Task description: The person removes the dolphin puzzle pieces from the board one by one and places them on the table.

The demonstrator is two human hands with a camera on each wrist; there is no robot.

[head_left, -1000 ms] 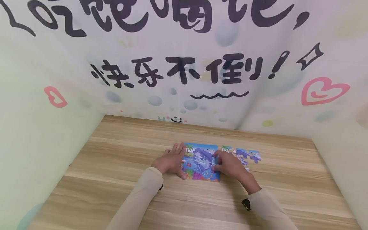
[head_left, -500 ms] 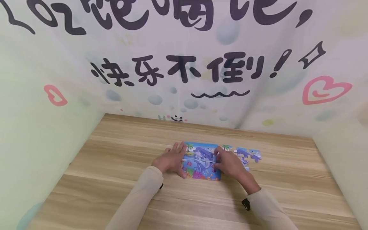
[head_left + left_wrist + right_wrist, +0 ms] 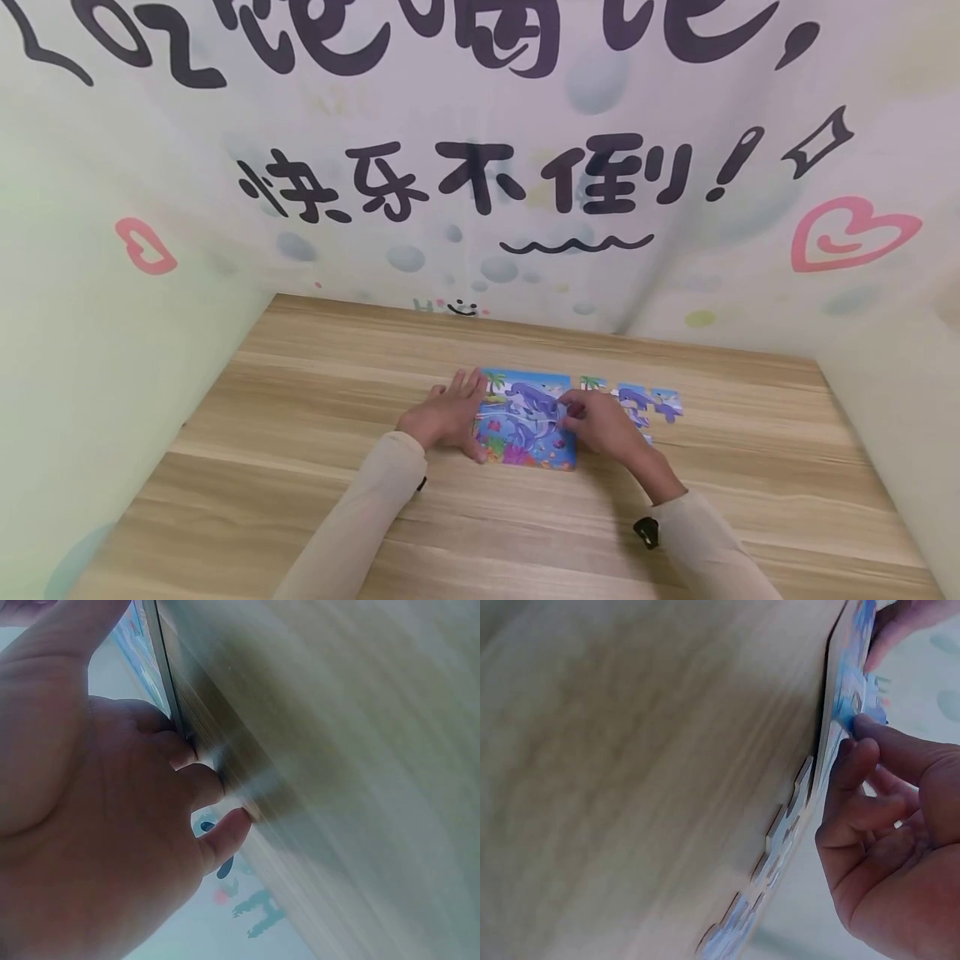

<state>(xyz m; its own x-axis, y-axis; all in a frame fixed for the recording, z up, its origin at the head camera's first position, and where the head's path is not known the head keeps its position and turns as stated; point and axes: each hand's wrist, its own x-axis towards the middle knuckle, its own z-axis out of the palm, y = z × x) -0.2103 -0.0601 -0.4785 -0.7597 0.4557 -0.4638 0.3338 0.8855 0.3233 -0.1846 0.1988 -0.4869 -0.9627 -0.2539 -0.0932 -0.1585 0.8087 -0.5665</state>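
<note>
My left hand (image 3: 447,414) lay with fingers extended at the left edge of a dolphin jigsaw (image 3: 517,421), grasping nothing, its thumb near the lower left corner, while my right hand (image 3: 606,427) pinched a small blue piece (image 3: 844,718) between thumb and forefinger over the picture's right side. The jigsaw rested flat on a wood-grain table (image 3: 247,483), between my two hands. Loose pieces (image 3: 633,397), one showing a palm tree and others parts of a dolphin, lay just to its right, partly hidden behind my right hand, before a pale backdrop (image 3: 360,271) with black lettering (image 3: 482,187)
</note>
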